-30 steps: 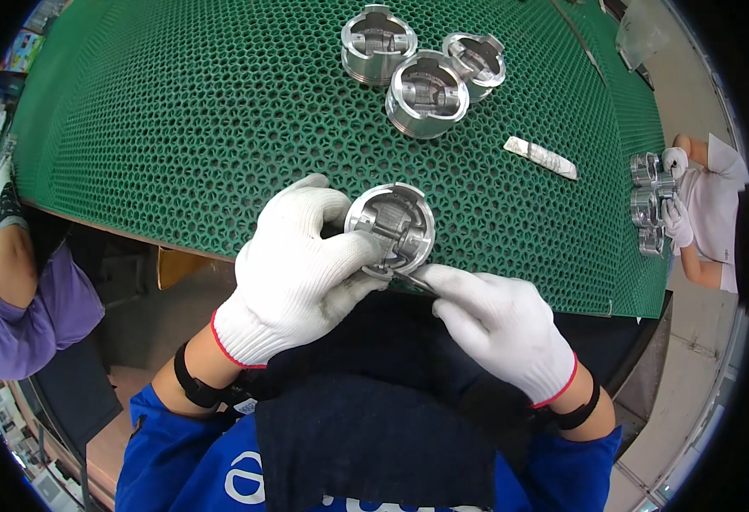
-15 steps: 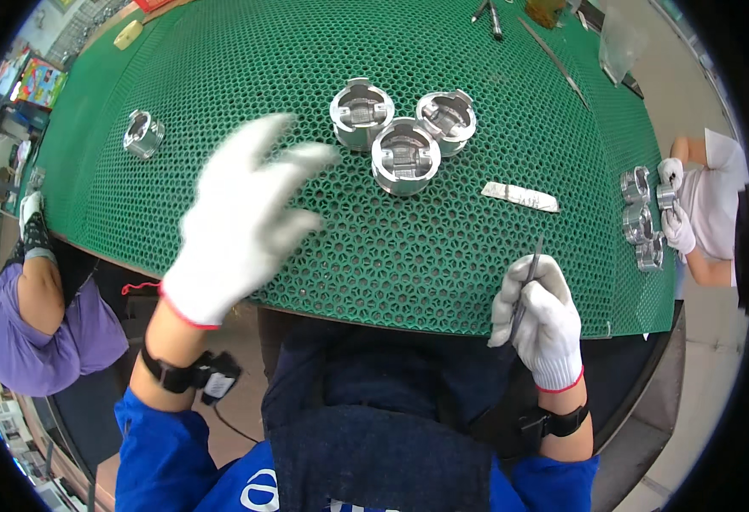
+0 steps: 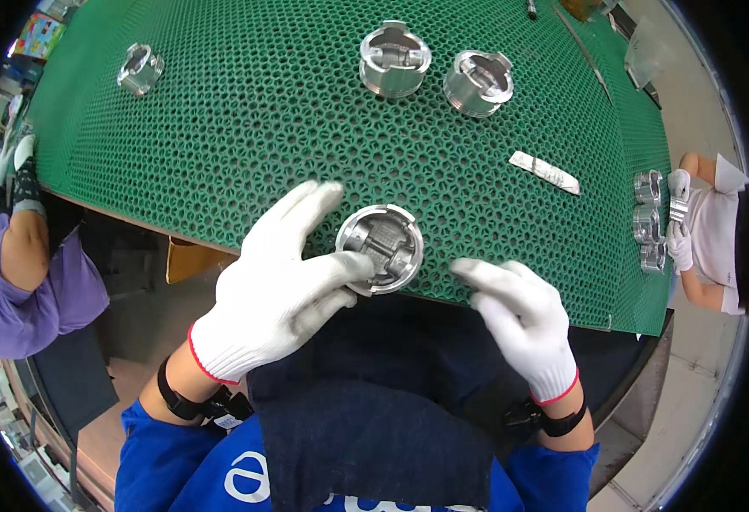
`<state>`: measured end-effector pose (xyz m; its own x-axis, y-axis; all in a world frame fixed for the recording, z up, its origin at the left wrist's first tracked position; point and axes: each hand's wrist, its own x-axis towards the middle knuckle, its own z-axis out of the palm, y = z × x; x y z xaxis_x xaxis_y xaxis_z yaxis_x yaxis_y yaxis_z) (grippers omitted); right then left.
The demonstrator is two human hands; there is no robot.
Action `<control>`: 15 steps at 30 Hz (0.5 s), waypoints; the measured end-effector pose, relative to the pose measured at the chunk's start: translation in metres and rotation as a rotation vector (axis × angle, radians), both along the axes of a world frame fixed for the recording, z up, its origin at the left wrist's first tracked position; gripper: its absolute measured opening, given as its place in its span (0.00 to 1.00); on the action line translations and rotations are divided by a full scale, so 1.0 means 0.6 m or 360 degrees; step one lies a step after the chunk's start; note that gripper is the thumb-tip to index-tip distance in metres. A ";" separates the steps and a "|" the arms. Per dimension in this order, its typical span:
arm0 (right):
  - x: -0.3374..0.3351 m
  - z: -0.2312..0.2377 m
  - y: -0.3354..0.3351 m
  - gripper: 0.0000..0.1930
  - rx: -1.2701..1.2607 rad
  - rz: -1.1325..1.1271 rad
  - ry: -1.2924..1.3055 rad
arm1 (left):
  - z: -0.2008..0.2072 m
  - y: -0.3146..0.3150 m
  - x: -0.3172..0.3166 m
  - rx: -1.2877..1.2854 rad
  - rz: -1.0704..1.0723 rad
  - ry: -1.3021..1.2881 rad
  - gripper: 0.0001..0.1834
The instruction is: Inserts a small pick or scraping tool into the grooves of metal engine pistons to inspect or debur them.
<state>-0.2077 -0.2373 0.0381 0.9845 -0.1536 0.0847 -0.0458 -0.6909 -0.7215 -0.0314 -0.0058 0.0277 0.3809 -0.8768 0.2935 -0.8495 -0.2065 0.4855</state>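
My left hand (image 3: 276,282), in a white knit glove, grips the near-left wall of a silver metal piston (image 3: 390,247), one digit over its rim and two others stretched out past it. The piston's hollow side faces up, at the mat's front edge. Right of it, apart from it, is my gloved right hand (image 3: 519,316), fingers bent and partly curled. No slim dark tool shows there now; the palm side is hidden. Farther back on the green mat (image 3: 246,136) stand a second piston (image 3: 396,64) and a third piston (image 3: 479,85), hollow sides up.
A lone piston (image 3: 140,70) stands at the far left. A white marked strip (image 3: 545,172) lies right of centre, and a long thin blade (image 3: 583,55) behind it. At the right, a person's gloved hands (image 3: 680,226) are beside several pistons (image 3: 647,222). Another person (image 3: 25,273) sits at the left.
My left hand has brought the nearest piston of the cluster toward me. My right hand has turned inward, and the slim dark tool it held no longer shows. The view has shifted.
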 end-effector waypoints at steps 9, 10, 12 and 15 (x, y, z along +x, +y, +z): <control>0.064 0.036 0.032 0.08 -0.0751 -0.0034 0.0106 | -0.030 -0.013 -0.009 -0.0216 0.0007 0.0133 0.20; 0.055 0.034 0.038 0.08 -0.0647 0.0045 0.0095 | -0.031 -0.014 -0.008 -0.0217 0.0001 0.0137 0.20; 0.043 0.033 0.060 0.08 -0.0527 0.0116 0.0207 | -0.032 -0.013 -0.007 -0.0281 -0.0015 0.0167 0.21; 0.042 0.022 0.045 0.11 -0.0332 0.0048 0.0088 | -0.031 -0.015 -0.002 -0.0167 -0.0069 0.0129 0.21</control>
<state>-0.1824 -0.2106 0.0513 0.9924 -0.1089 0.0574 -0.0584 -0.8268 -0.5595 -0.0328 -0.0147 0.0093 0.3697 -0.8589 0.3545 -0.8136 -0.1151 0.5699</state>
